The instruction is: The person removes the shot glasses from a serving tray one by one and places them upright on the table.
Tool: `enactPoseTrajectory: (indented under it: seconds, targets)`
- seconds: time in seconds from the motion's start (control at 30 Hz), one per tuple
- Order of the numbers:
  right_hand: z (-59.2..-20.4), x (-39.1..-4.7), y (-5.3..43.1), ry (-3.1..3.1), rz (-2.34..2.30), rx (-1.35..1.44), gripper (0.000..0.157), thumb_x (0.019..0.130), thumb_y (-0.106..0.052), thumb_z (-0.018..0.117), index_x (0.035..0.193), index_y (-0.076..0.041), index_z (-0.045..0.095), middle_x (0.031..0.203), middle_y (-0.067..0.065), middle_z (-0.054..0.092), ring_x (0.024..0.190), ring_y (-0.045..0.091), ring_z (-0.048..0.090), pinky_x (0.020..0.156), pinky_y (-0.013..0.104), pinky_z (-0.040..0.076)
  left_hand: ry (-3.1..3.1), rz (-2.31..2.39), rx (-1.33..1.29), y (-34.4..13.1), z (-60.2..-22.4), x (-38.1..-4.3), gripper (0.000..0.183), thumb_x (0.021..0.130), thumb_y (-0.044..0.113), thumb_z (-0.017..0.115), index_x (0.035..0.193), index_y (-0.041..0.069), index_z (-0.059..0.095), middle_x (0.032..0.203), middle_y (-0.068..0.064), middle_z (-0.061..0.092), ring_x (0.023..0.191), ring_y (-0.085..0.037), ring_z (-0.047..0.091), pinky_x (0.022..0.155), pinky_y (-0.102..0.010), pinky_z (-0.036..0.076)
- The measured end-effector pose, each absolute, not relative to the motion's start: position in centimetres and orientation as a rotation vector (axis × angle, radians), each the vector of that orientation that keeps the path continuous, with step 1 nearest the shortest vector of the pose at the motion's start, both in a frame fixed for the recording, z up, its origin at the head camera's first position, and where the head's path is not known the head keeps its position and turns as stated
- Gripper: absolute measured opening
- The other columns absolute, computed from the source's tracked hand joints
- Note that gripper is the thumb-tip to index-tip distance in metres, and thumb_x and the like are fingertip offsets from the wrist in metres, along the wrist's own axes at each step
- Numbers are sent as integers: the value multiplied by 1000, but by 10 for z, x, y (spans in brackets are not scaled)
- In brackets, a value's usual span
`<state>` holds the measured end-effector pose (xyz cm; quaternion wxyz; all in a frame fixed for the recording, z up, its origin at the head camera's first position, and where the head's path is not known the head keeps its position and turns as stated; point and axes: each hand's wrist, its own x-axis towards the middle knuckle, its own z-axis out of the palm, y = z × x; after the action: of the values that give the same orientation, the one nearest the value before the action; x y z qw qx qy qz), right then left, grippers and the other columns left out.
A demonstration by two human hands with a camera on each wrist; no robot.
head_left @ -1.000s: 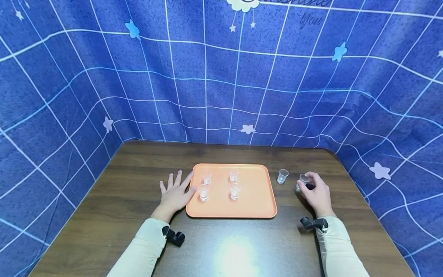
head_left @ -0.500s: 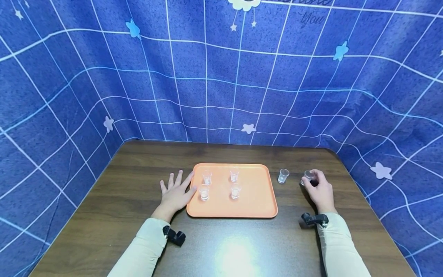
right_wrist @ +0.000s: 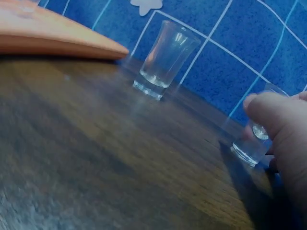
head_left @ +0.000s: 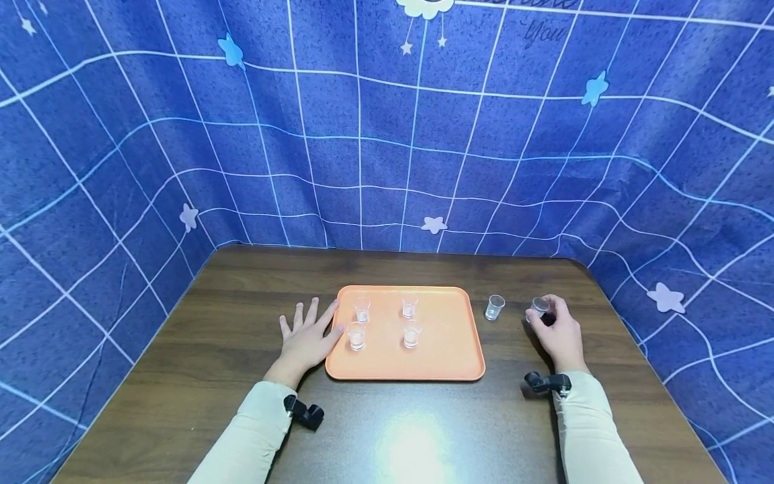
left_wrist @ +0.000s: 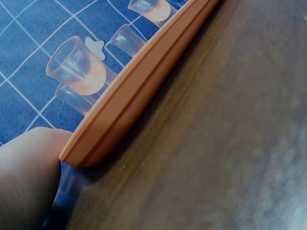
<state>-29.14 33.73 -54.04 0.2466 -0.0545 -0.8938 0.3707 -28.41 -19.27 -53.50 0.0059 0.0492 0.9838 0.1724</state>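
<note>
My right hand (head_left: 557, 333) pinches a clear shot glass (right_wrist: 252, 143) between thumb and fingers; its base stands on the table at the right. To its left a second shot glass (head_left: 494, 307) stands upright by itself. An orange tray (head_left: 447, 349) lies in the middle, bearing several more shot glasses, among them a front-left one (head_left: 357, 336) and a front-right one (head_left: 411, 334). My left hand (head_left: 307, 343) lies with fingers spread at the tray's left edge. In the left wrist view the thumb (left_wrist: 33, 167) touches the tray's rim.
The brown wooden table (head_left: 254, 282) reaches to a blue curtain (head_left: 387, 161) with white lines and stars at the back and sides. Light glares off the table in front of the tray. A black wrist camera (head_left: 547, 383) is strapped to each sleeve.
My right hand has shifted slightly right and away from me with the shot glass between its fingers, then stays almost still. The left hand and tray have not moved.
</note>
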Motion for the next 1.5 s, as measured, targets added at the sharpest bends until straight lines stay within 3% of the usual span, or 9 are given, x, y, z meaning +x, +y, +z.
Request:
enactPoseTrajectory:
  seconds: [0.17,0.5,0.77,1.17,1.5]
  targets:
    - [-539,-292,332,-2363,1075,-156,67,87,-32,78,140,-6,47,130,24,62,120,42,57,100,54,40,3074,531,157,-192,-537,-285,67,102,63,36,161,37,23,169,-17,11,152,-49,-4,109,-75,-14]
    - [-531,-301,288,-2201,917,-61,66,82,-32,80,135,-2,55,132,23,58,130,42,46,110,53,34,3077,536,156,-192,-536,-285,65,102,61,36,162,36,23,169,-17,10,152,-49,-5,109,-75,-14]
    - [-522,-305,246,-2120,670,19,61,83,-44,72,126,-2,60,137,21,57,138,43,39,121,59,8,3078,523,154,-193,-538,-285,66,102,62,35,162,37,23,169,-17,10,152,-49,-4,109,-75,-12]
    - [-515,-307,204,-2136,671,123,57,86,-41,70,127,-3,60,132,18,60,133,43,44,120,59,12,3084,526,153,-194,-535,-285,65,102,60,37,161,36,24,169,-17,11,151,-50,-3,110,-75,-13]
    - [-504,-311,164,-2170,838,270,65,83,-39,74,135,-5,57,133,20,61,135,40,45,121,53,17,3078,530,156,-192,-532,-283,65,103,61,36,161,35,25,168,-18,12,152,-50,-3,110,-75,-11]
